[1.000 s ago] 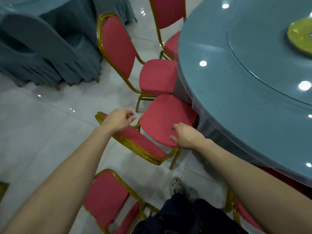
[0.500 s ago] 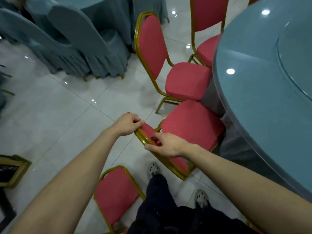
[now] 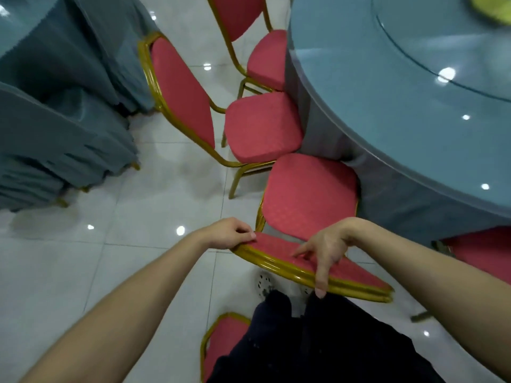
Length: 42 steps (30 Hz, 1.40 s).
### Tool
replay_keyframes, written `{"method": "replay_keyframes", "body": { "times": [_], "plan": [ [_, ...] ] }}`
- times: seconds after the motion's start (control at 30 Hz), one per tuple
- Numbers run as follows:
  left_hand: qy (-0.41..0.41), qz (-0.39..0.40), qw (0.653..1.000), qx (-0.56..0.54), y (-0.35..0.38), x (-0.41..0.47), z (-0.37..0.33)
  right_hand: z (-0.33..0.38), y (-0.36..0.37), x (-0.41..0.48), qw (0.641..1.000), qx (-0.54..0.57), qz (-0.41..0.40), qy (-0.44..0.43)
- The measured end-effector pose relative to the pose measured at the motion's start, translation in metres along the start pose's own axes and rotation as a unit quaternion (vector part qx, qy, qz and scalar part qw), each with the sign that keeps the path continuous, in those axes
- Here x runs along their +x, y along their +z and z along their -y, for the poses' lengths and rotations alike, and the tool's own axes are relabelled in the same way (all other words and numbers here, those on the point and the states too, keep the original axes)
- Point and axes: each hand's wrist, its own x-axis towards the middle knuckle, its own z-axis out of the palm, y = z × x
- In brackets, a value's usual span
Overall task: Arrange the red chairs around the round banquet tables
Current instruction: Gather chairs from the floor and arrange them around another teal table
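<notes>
Red chair (image 3: 309,194) stands with its seat tucked against the cloth skirt of the round table (image 3: 401,120), its backrest on the side away from that table. Left hand (image 3: 229,233) curls tight round the backrest's top corner, arm reaching forward. Right hand (image 3: 327,251) droops from a bent wrist, fingers loose and spread across the top rail, clasping nothing.

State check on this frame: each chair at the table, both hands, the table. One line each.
held chair: seat front at the tablecloth, backrest toward the person.
left hand: grips the backrest's top rail at its left end.
right hand: fingers relaxed, resting on the backrest.
second chair: upright, seat against the tablecloth, untouched.
third chair: upright, seat at the table.
round table: clothed, glossy top.
</notes>
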Motion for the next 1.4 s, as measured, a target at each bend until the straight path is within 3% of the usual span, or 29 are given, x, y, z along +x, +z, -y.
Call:
{"method": "replay_keyframes", "body": {
  "times": [0.23, 0.47, 0.57, 0.67, 0.77, 0.83, 0.87, 0.93, 1.17, 1.4],
  "plan": [
    [0.005, 0.131, 0.981, 0.147, -0.035, 0.032, -0.027, -0.007, 0.007, 0.0, 0.997, 0.073, -0.021, -0.024],
    [-0.003, 0.229, 0.949, 0.218, -0.037, 0.05, -0.057, -0.02, 0.043, -0.015, 0.962, 0.238, -0.124, -0.041],
    [-0.001, 0.274, 0.94, 0.201, -0.044, 0.047, -0.065, -0.024, 0.078, -0.031, 0.92, 0.316, -0.232, -0.001],
    [0.032, 0.297, 0.931, 0.21, -0.046, 0.037, -0.068, -0.023, 0.136, -0.031, 0.832, 0.394, -0.383, 0.085],
    [0.126, 0.26, 0.898, 0.333, -0.033, 0.011, -0.062, 0.005, 0.186, -0.008, 0.732, 0.369, -0.541, 0.19],
    [0.247, 0.15, 0.838, 0.463, -0.015, 0.002, -0.043, 0.022, 0.197, 0.015, 0.686, 0.331, -0.605, 0.232],
    [0.3, 0.085, 0.812, 0.494, -0.007, -0.001, -0.034, 0.03, 0.199, 0.022, 0.674, 0.322, -0.617, 0.249],
    [0.341, 0.02, 0.798, 0.497, -0.001, -0.004, -0.021, 0.046, 0.201, 0.032, 0.663, 0.314, -0.621, 0.274],
    [0.378, 0.054, 0.776, 0.502, -0.015, -0.001, 0.005, 0.119, 0.258, 0.07, 0.615, 0.266, -0.681, 0.296],
    [0.427, 0.032, 0.733, 0.529, 0.008, -0.004, -0.012, 0.129, 0.285, 0.084, 0.556, 0.327, -0.687, 0.333]
  ]
}}
